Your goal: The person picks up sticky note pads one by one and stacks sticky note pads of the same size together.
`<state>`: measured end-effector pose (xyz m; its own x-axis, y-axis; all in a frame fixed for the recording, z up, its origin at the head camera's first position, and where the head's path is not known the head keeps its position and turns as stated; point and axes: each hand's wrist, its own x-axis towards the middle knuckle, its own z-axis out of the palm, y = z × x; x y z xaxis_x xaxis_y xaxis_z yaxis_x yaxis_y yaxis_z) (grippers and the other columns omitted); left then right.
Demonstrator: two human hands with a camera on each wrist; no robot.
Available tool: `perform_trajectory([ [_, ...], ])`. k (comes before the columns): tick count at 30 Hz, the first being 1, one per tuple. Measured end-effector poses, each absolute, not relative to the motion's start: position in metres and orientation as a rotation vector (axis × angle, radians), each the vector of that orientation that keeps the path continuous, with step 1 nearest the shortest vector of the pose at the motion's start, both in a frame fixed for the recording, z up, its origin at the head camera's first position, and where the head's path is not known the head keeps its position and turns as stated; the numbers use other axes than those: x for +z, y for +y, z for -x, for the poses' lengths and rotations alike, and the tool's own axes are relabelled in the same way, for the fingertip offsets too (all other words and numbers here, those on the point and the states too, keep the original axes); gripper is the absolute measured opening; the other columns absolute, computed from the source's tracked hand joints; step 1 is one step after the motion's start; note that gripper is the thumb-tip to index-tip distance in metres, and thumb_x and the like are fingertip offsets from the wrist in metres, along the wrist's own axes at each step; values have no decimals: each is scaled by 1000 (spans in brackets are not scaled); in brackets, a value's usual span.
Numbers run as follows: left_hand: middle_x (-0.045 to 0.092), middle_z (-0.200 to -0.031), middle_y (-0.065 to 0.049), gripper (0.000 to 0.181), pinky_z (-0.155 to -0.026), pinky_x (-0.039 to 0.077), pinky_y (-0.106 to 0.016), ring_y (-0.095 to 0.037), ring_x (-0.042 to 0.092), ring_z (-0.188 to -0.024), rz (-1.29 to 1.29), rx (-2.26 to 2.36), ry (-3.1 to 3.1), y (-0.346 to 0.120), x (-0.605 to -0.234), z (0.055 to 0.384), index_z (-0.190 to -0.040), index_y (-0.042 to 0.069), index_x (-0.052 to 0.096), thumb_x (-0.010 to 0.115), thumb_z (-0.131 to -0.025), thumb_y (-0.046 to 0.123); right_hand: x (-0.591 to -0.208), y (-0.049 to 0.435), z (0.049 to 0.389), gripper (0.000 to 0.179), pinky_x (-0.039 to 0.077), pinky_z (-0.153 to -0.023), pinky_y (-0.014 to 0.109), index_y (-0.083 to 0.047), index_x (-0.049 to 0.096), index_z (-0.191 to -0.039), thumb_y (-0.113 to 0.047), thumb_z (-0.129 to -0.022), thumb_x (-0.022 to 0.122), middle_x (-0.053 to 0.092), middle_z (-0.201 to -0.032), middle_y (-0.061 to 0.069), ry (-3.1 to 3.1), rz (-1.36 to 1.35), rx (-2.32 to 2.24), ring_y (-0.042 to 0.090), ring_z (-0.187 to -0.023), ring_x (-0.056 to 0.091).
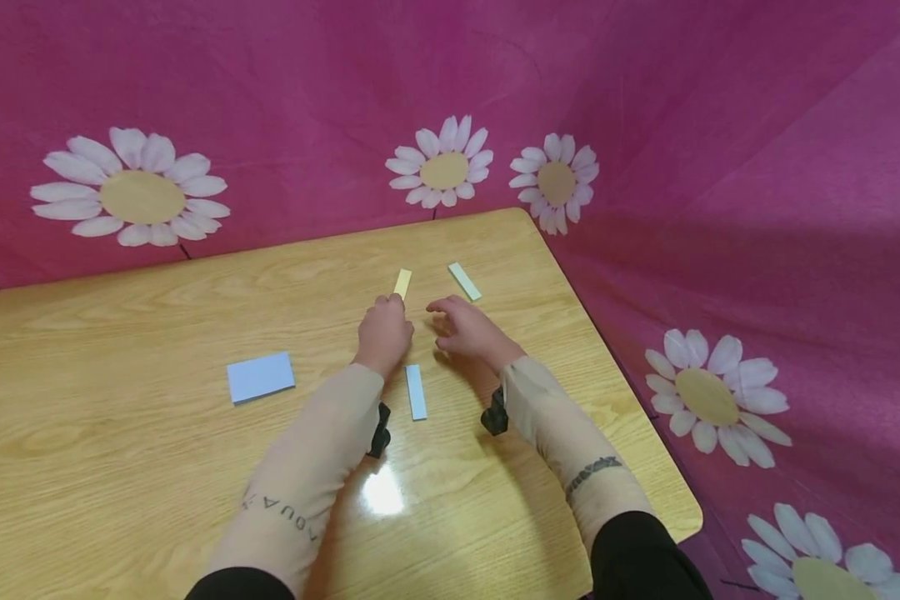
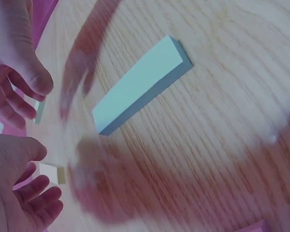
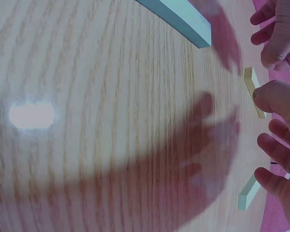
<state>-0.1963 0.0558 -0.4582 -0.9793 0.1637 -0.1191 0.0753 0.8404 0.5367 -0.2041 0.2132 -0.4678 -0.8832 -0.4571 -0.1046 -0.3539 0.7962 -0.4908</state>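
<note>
My left hand hovers over the table, just this side of a thin yellow block, its fingers loosely bent and nothing between them. To its right, my right hand is held in the air with relaxed, spread fingers, also holding nothing. Beyond the right hand lies a pale green block, set at a slant. A light blue block rests flat between the two forearms. In the left wrist view this blue block shows close up, well apart from the fingers.
A wider blue rectangular piece lies left of the left hand on the wooden table. The table's right edge runs past the right forearm. A pink cloth with white daisies hangs behind and to the right.
</note>
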Motion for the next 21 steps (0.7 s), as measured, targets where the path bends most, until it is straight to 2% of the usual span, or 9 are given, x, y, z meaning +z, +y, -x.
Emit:
perform_trajectory([
  [8, 48, -103, -19, 35, -74, 45, -42, -33, 51, -92, -57, 896, 2831, 56, -466, 202, -113, -5, 46, 58, -83, 8, -467, 214, 209, 52, 34, -95, 35, 1, 50, -121, 0, -71, 65, 47, -117, 15, 2711, 496, -783, 24, -106, 46],
  [21, 47, -104, -22, 41, -77, 44, -43, -37, 49, -95, 33, 927, 2796, 57, -473, 214, -110, -6, 40, 63, -80, 12, -468, 209, 232, 43, 39, -90, 32, 0, 53, -115, -2, -74, 65, 50, -111, 14, 2895, 702, -468, 24, -101, 51],
])
